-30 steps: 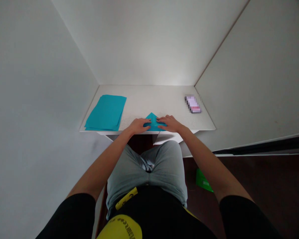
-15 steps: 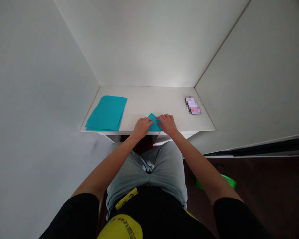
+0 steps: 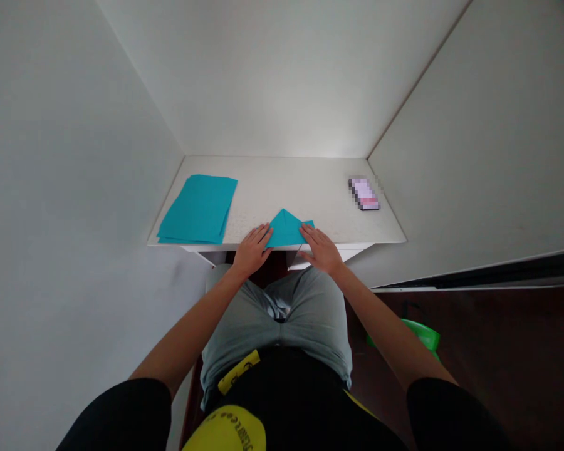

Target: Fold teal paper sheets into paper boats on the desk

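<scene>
A folded sheet of blue paper (image 3: 284, 229) lies at the front edge of the white table, its top shaped to a point with a crease down from the tip. My left hand (image 3: 254, 248) rests flat on its left side, fingers stretched out. On the right side, the extended fingers of my right hand (image 3: 321, 248) touch the paper, and its thumb is spread off the table's front edge. A small flap of paper sticks out beyond the right fingertips. The paper under both hands is hidden.
A stack of blue paper sheets (image 3: 198, 210) lies on the table's left side. At the right is a phone (image 3: 364, 193), blurred by pixels. White walls enclose the table (image 3: 282, 181) at the back and sides. A green object (image 3: 423, 333) is on the dark floor at lower right.
Both hands have moved apart, from fingers bent over the middle of the paper to lying flat at its two sides. More of the folded paper now shows between them.
</scene>
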{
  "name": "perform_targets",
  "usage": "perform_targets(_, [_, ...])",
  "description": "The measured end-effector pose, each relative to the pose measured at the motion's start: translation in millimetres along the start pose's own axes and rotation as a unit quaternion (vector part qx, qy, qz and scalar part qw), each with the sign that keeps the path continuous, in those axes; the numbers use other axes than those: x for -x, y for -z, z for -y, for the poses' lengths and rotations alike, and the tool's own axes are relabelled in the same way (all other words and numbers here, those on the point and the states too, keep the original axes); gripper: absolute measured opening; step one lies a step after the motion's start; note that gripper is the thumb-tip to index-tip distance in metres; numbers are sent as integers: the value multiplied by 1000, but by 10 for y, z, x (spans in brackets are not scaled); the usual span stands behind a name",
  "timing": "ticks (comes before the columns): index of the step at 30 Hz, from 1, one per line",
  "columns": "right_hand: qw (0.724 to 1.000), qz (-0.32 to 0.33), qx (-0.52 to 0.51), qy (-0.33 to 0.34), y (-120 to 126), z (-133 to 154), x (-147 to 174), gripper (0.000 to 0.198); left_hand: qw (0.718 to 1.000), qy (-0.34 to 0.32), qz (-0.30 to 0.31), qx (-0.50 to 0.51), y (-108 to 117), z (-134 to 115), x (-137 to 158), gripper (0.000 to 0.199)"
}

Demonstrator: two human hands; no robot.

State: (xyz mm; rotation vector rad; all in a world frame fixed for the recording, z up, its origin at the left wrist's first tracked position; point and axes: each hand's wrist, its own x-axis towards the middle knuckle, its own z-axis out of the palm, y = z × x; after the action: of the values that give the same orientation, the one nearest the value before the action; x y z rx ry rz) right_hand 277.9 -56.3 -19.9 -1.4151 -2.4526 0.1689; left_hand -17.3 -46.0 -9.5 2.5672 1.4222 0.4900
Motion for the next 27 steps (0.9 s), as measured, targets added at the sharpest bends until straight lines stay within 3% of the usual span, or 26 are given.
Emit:
perform_targets(8, [998, -28, -17, -62, 88, 18, 95, 47, 999, 9, 14, 36, 99, 48, 49, 59])
perform_targets(13, [988, -81, -81, -102, 300, -20, 31, 28, 991, 70, -41, 109, 278, 196, -82, 22])
perform_targets(17, [947, -146, -238, -161, 387, -176, -239, 34, 955, 140, -89, 245, 370, 351, -361, 31])
perform_targets(19, [922, -161, -307, -175, 360, -256, -370, 41, 930, 156, -92, 321, 351, 412, -473, 28])
perform_targets(21, [907, -157, -346, -182, 293, -308, -456, 46, 920, 175, -81, 341, 291, 449, -529, 37])
perform_targets(24, [910, -137, -343, -191, 167, -337, -491, 47, 932, 204, -76, 290, 168, 464, -518, 61])
perform_targets(27, [930, -113, -302, -176, 69, -360, -451, 45, 948, 195, -91, 235, 73, 465, -460, 56])
